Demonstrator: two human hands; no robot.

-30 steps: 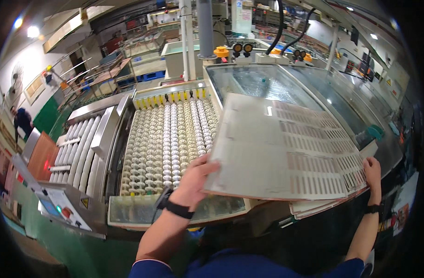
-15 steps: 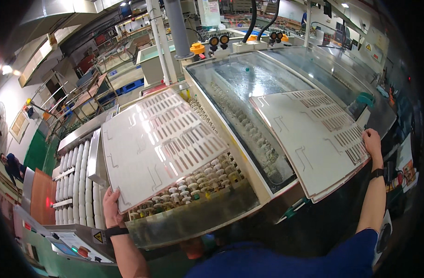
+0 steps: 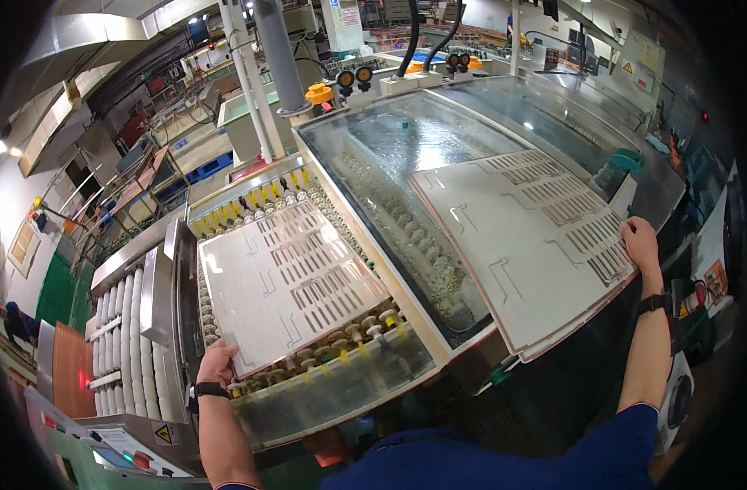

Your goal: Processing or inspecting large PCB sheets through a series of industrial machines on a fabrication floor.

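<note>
A pale flat panel (image 3: 288, 282) with rows of copper-coloured slots lies low over the wheeled rollers of an open conveyor bath (image 3: 341, 343). At its near left corner, my left hand (image 3: 216, 364) is closed on the edge, fingers partly hidden. Further right, a small stack of similar panels (image 3: 512, 245) rests tilted on the clear machine lid (image 3: 390, 188), overhanging its front edge. My right hand (image 3: 641, 242) is closed at the stack's right edge, with the fingertips bent over the rim; how many sheets it grips cannot be seen.
White rollers (image 3: 128, 335) stand left of the bath, beside a control panel (image 3: 116, 449). Behind the lid are round gauges (image 3: 355, 77), an orange cap (image 3: 319, 93) and a grey pipe (image 3: 280, 57). Another person (image 3: 18, 322) is at the far left.
My left hand's panel has come down and away from the left side rail, over the rollers. Yellow-tipped rollers beyond it now show. My right hand stays at the stack; the view has shifted slightly.
</note>
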